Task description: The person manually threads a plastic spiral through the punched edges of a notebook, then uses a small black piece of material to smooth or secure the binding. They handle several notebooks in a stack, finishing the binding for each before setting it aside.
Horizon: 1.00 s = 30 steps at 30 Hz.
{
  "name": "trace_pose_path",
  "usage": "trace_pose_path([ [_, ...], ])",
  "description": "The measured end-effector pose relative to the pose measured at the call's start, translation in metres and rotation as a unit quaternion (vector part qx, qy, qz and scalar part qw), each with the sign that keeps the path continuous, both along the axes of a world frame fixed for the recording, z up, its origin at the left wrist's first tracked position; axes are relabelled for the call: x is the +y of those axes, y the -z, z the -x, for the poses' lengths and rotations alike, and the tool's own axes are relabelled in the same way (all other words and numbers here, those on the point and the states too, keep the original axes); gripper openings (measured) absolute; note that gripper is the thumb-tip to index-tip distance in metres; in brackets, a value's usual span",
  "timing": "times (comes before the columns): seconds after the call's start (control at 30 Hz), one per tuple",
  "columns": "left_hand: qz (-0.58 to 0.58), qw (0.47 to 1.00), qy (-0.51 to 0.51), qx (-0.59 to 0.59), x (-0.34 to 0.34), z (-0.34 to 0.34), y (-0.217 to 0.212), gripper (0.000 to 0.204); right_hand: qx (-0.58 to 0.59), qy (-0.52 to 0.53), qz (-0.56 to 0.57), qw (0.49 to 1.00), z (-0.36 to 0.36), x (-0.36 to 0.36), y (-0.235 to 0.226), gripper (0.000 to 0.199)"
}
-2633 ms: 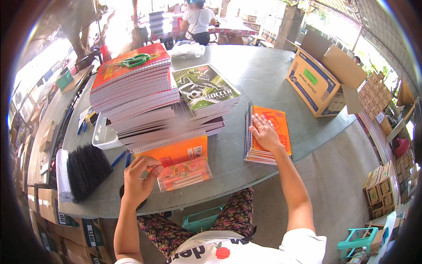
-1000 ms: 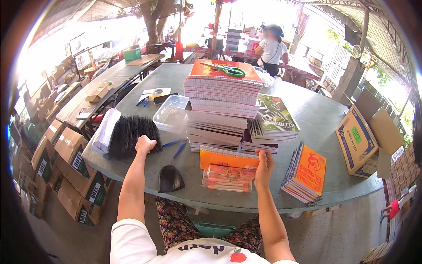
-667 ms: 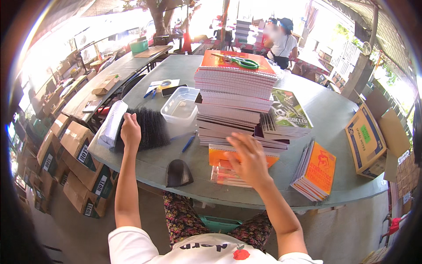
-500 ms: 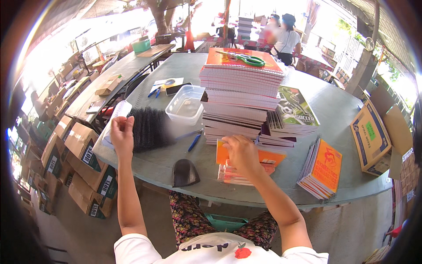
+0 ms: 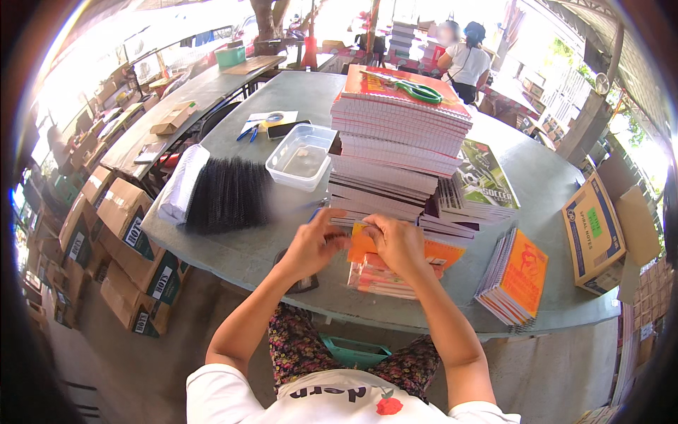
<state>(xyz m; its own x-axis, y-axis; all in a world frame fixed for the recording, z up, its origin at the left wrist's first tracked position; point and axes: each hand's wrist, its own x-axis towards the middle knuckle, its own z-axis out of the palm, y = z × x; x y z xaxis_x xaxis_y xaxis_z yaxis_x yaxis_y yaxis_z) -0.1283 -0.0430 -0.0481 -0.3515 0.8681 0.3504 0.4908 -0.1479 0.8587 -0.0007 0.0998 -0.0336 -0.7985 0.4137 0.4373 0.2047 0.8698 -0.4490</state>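
Note:
My right hand grips the top edge of an orange notebook, which stands tilted over a low pile of notebooks near the table's front edge. Just left of its edge is my left hand, fingers curled together; anything thin between them is too small to make out. A dense bundle of black spiral binding coils lies further left, against a white roll. Partly hidden by my left forearm is a dark curved object. Behind my hands rises a tall stack of notebooks.
Green-handled scissors top the stack. A clear plastic tub, a phone and blue-handled pliers lie left of it. Spiral notebooks and an open carton are at right. People are far behind.
My left hand has left the black coils and come right to the orange notebook's left edge. My right hand keeps its grip there. The view has shifted slightly.

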Motion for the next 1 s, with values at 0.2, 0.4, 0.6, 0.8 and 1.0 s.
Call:
trace_pose_path([
  [0.2,0.0,0.989,-0.115,0.091,0.005,-0.014,-0.005,0.019,-0.02,-0.028,0.051,0.998,-0.002,-0.001,-0.012,0.019],
  [0.4,-0.137,0.941,-0.192,0.243,0.01,-0.017,0.002,0.013,-0.038,-0.028,0.068,0.997,-0.002,-0.003,-0.016,0.019],
  [0.6,-0.139,0.943,-0.204,0.223,0.011,-0.02,0.004,0.017,-0.028,-0.05,0.076,0.995,-0.004,-0.008,-0.021,0.02],
  [0.8,-0.161,0.947,-0.166,0.223,0.007,0.002,-0.011,0.018,0.002,-0.094,0.051,0.994,-0.008,0.002,-0.013,0.016],
  [1.0,-0.113,0.923,-0.178,0.322,0.003,-0.002,-0.008,0.019,0.056,-0.141,-0.049,0.987,-0.005,-0.009,-0.009,0.011],
])
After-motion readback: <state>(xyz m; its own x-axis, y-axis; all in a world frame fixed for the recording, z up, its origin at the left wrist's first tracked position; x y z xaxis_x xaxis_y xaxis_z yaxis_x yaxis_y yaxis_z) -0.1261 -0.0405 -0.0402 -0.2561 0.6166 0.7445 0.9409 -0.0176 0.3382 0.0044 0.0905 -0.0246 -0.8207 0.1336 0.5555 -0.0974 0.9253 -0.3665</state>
